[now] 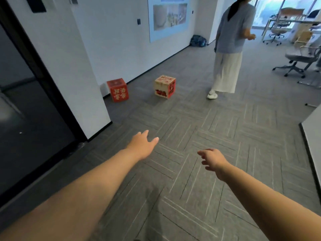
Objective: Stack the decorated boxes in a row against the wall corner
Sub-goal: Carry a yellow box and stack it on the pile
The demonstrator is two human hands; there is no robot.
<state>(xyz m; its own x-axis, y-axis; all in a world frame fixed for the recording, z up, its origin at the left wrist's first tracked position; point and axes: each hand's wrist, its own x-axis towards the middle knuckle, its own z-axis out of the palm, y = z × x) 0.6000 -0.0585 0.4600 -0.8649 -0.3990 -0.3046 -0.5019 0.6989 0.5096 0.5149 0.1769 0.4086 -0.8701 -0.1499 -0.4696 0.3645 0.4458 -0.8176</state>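
Ahead on the grey carpet [191, 119], two decorated boxes: the red box [118, 90] sits close to the corner where the white pillar [83, 66] meets the long wall [121, 40], turned a little askew; the cream box [165, 86] is out on open floor, apart from the red one and off the wall. Your left hand [141, 145] reaches forward, fingers straight and loosely spread, holding nothing; your right hand [212, 159] is likewise empty, fingers apart and slightly curled; both hands are well short of either box.

Step in hand, as I judge it: walk up and fetch the cream box, the one farthest from its place. Close the gap first, do not lean; take it with both palms on opposite side faces, low enough that it cannot tip; it looks like light card, so squeeze gently. Carry it to the red box and set it flush alongside, one face to the wall; square up the red box too. Whether more boxes lie out of view, cannot tell. Mind the bystander [229, 40] standing just beyond the cream box, and the office chair [298, 60] further right; approach from the near side.
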